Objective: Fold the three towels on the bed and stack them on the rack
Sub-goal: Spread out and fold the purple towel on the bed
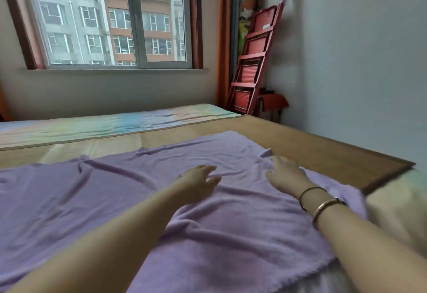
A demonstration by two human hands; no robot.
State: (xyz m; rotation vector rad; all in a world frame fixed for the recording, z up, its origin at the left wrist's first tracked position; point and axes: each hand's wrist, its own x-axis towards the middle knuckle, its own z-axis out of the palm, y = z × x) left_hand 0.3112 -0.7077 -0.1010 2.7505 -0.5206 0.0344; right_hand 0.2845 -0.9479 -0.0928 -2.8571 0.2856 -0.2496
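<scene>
A large lilac towel (129, 186) lies spread and wrinkled across the bed (323, 151), reaching from the left edge of the view to the bed's right side. My left hand (198, 181) hovers over or rests on the towel's middle with fingers relaxed and holds nothing. My right hand (285, 174) lies flat on the towel near its far right corner, fingers straight, with bracelets on the wrist. A small fold of the towel stands up just beyond its fingertips. No other towel shows.
A tan mat covers the bed, with a pastel striped sheet (111, 124) along the far side. A red folding rack (254, 61) leans in the corner by the orange curtain. A window (115, 20) fills the far wall. A grey wall stands on the right.
</scene>
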